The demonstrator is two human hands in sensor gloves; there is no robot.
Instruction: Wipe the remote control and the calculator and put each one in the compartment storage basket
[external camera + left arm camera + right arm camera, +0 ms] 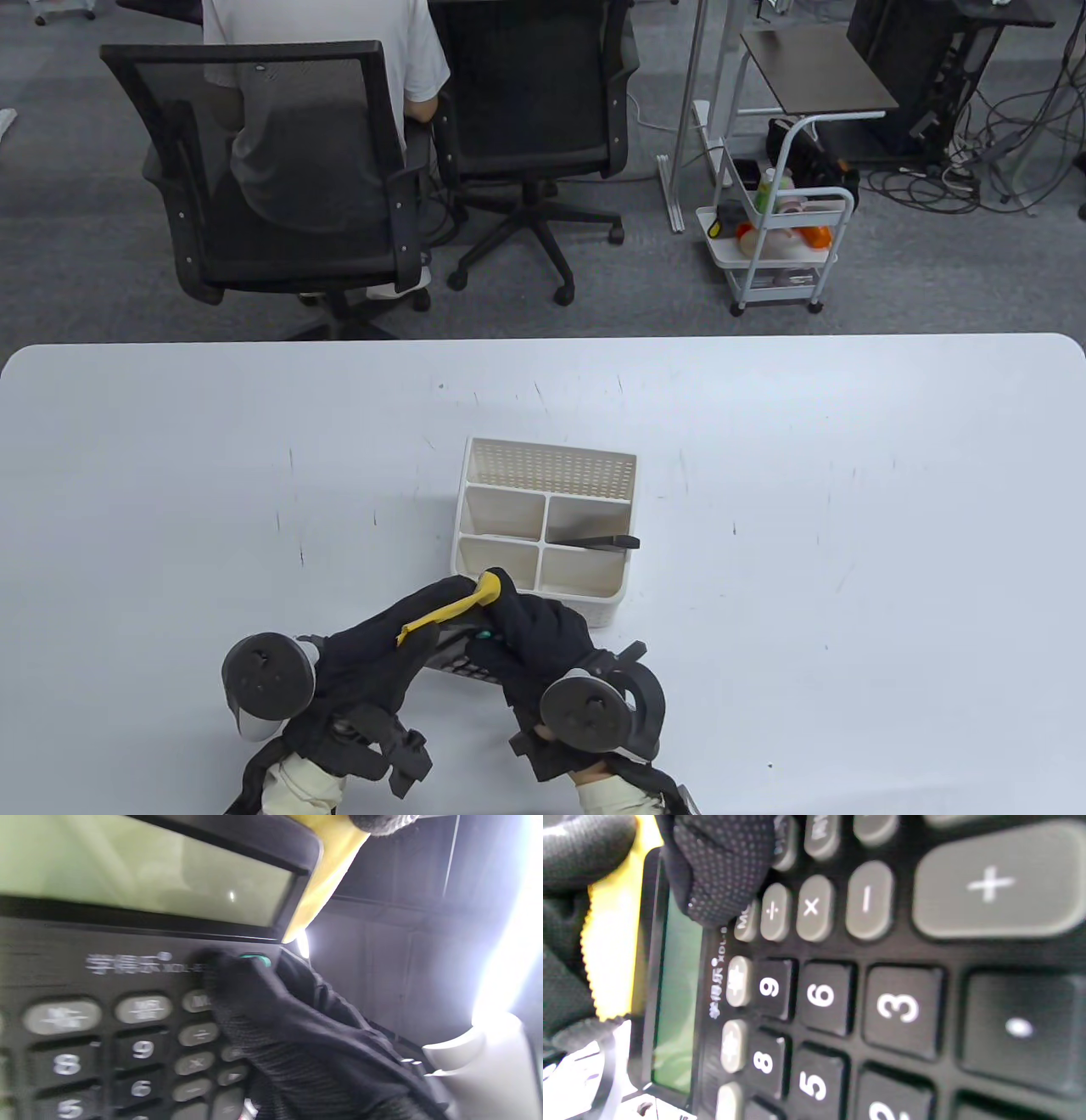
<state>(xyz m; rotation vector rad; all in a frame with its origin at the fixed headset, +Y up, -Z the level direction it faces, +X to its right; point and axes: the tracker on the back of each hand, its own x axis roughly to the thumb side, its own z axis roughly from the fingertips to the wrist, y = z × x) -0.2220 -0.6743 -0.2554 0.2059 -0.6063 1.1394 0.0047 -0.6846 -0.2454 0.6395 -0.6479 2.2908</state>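
1. Around us: the white compartment storage basket (543, 518) sits mid-table (848, 509), just beyond our hands. The black remote control (594, 541) is already in its right middle compartment, one end poking over the right wall. Past the table there's a seated person (322, 102) in an office chair (280, 170) and a small white cart (776, 246).
2. Fingers: our right hand (543, 645) grips the calculator (462, 658) by its right side, thumb (721, 866) curled onto the key face next to the display. Our left hand (382, 654) pinches the yellow cloth (450, 607) against the calculator's top edge. The calculator is held just in front of the basket; whether it's lifted off the table, we can't tell.
3. The table view mostly hides the calculator under the gloves. The wrist views show its keys and greenish display (140, 870) up close, with the cloth tucked behind the display edge.
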